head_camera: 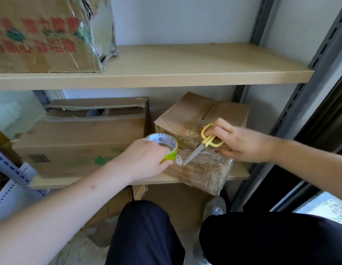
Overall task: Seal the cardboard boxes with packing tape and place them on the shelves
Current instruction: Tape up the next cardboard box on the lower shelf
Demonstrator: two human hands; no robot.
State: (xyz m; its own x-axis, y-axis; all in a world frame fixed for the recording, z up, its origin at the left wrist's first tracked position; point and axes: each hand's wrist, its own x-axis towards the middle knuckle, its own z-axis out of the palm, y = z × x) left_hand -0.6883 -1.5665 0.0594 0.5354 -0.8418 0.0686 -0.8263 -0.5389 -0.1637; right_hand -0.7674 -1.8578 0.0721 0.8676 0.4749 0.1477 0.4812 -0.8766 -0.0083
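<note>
fingers of the left hand (147,159) curl round a roll of packing tape (165,146), gripping it by its green outer face with the white printed core turned up. a short clear strip of tape (178,160) runs from the roll to the box just beside it. the right hand (241,142) holds yellow-handled scissors (204,144), a finger through one handle loop and the other fingers curled along the handles; the grey blades point down and left, their tip at the strip of tape between roll and box. whether the blades are parted cannot be told.

both hands work at a small cardboard box (200,129) that sits tilted on the lower shelf (101,181), its near corner hanging over the shelf's front edge. clear tape, wrinkled and shiny, covers its near faces, and its top flaps meet at a seam. just left of it on the same shelf stands a larger cardboard box (80,142) with green print on the front, its top flaps not fully closed. on the upper shelf (166,71), at the left, rests a worn cardboard box with red print (49,33), with torn tape at its corner. grey slotted metal uprights (292,104) carry the shelves at the right. below, the person's knees in dark trousers (147,234) show, with more cardboard (177,203) on the floor under the lower shelf.
</note>
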